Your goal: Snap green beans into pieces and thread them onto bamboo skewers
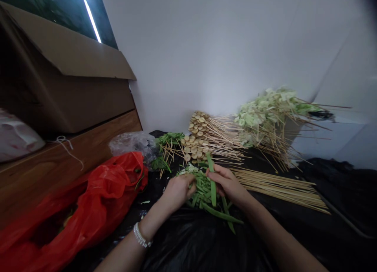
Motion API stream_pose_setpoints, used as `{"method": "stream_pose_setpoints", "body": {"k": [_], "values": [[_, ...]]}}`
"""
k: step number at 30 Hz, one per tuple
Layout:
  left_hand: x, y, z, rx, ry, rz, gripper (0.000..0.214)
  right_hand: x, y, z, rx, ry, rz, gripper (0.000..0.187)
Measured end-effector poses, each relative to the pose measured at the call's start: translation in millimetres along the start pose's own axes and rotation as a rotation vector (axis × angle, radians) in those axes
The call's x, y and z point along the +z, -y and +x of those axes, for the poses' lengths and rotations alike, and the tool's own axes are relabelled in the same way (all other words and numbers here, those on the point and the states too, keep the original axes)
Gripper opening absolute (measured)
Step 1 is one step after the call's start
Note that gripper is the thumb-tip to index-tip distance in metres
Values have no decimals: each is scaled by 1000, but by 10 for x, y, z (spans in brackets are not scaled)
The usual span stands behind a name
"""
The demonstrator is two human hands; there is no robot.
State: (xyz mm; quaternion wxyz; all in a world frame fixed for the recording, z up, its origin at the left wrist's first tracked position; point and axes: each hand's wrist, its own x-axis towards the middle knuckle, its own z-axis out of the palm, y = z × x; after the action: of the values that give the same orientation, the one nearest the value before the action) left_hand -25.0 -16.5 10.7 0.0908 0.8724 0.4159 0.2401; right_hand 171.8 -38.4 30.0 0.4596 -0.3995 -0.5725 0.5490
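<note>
A loose pile of cut green vegetable strips [204, 189] lies on the black plastic sheet [206, 240] between my hands. My right hand [226, 183] is shut on a long green strip [211, 181] that stands nearly upright from the pile. My left hand [178, 191] curls into the pile's left side and grips some strips, though its fingers hide exactly what it holds. A pearl-like bead bracelet [142, 234] circles my left wrist. Pale shreds lie at the pile's far end.
Beyond my hands lie bare bamboo skewers [279, 189], mushroom-slice skewers [197, 140], skewered green vegetables [169, 140] and pale cabbage skewers [265, 114]. A red plastic bag [88, 201] and clear bag [132, 146] lie left, below a cardboard box [67, 75].
</note>
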Motion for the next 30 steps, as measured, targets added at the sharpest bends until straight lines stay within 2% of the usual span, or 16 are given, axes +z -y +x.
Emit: {"method": "stream_pose_setpoints", "body": {"k": [4,7,9,11,14,16,20,23,25,28,30], "values": [[-76,120,50,-205,-251,-114,21,2,-25,3,5,-2,-8,34],[-89,85,78,-306,-289,-360,22,-11,-53,21,-15,-7,-22,36],[-73,20,84,-337,-187,-615,31,-11,-50,23,-31,0,-25,35],[-51,-47,75,-359,-9,-834,42,1,-38,17,-43,2,-43,35],[-30,-110,42,-369,223,-956,48,29,-26,5,-40,2,-77,34],[-26,-127,19,-347,287,-974,45,42,-26,3,-28,-8,-87,34],[-22,-148,-1,-323,275,-1014,38,36,-27,19,-49,-93,-88,32],[-19,-173,9,-377,223,-1104,37,34,-19,37,-85,-202,-60,31],[-26,-184,29,-425,91,-1202,37,50,-14,44,-90,-268,-15,30],[-48,-179,68,-471,-143,-1329,36,98,-15,39,-77,-261,17,28],[-55,-168,88,-501,-203,-1400,35,125,-25,31,-64,-221,4,27]]}}
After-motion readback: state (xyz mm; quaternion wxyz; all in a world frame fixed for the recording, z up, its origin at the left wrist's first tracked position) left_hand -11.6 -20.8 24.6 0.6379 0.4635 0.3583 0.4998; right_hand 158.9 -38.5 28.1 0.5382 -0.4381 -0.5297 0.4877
